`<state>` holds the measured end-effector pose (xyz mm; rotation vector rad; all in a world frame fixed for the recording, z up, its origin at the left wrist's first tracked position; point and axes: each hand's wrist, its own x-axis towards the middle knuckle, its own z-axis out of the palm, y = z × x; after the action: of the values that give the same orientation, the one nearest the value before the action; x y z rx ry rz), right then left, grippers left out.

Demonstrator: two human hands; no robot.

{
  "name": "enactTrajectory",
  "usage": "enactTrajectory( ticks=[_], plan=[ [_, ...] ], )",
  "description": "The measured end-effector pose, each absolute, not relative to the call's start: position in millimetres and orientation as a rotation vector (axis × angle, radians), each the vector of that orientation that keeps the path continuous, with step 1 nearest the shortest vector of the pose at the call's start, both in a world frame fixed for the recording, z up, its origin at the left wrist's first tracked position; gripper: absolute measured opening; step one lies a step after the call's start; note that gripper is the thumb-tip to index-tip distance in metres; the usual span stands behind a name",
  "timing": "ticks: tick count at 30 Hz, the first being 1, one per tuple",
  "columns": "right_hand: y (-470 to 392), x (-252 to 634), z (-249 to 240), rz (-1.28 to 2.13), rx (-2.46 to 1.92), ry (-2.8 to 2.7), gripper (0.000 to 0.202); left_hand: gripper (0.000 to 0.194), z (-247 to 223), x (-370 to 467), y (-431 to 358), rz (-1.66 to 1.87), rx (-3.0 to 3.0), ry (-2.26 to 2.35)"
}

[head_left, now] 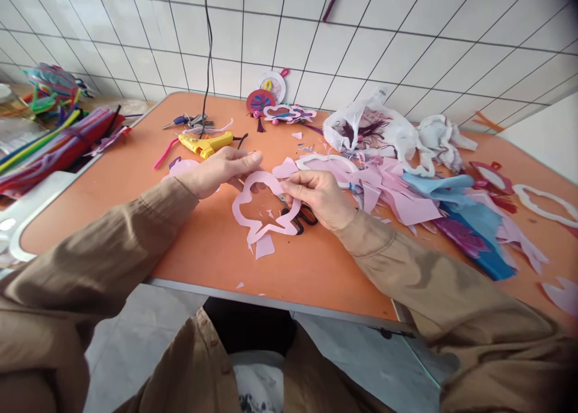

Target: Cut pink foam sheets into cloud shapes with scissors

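A pink cut-out frame (pixel 242 201) with a wavy, flower-like outline and pointed lower edge is held just above the orange table. My right hand (pixel 318 196) pinches its right side between thumb and fingers. At its upper left is my left hand (pixel 223 171), thumb stretched out and apart from the fingers, some of which reach behind the frame's top edge. Black-handled scissors (pixel 306 218) lie partly hidden beneath the frame and my right hand. A small pink scrap (pixel 264 246) sits just below the frame.
A yellow glue gun (pixel 205 143) and keys (pixel 192 121) lie at the back left. Finished-looking round ornaments (pixel 261 102) lean by the tiled wall. Pink and blue felt-like sheets (pixel 401 190), a white plastic bag (pixel 374 127) and a white frame (pixel 544 203) spread across the right. Colourful pipe cleaners (pixel 54 139) are at left.
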<state>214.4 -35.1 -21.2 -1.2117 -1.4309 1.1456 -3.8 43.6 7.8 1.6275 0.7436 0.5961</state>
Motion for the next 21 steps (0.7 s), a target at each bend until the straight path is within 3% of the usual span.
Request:
enactTrajectory(
  ticks=[3, 5, 9, 12, 21],
  plan=[
    [-35, 211, -17, 1.057, -1.229, -1.562, 0.039, 0.024, 16, 0, 37, 0.535, 1.74, 0.72],
    [-34, 213, -13, 0.894, -1.246, -1.659, 0.033, 0.014, 20, 1, 33, 0.521, 1.73, 0.766],
    [-37, 232, -8, 0.556, -1.455, -1.921, 0.021, 0.024, 20, -1, 31, 0.765, 1.468, 0.936],
    [-46, 244, -9, 0.531, -1.606, -2.15, 0.005, 0.029, 15, -3, 31, 0.895, 1.185, 0.992],
    [-64, 239, -20, 0.136, -1.686, -2.377, 0.028, 0.022, 10, -1, 22, 0.994, 0.991, 0.86]
  ],
)
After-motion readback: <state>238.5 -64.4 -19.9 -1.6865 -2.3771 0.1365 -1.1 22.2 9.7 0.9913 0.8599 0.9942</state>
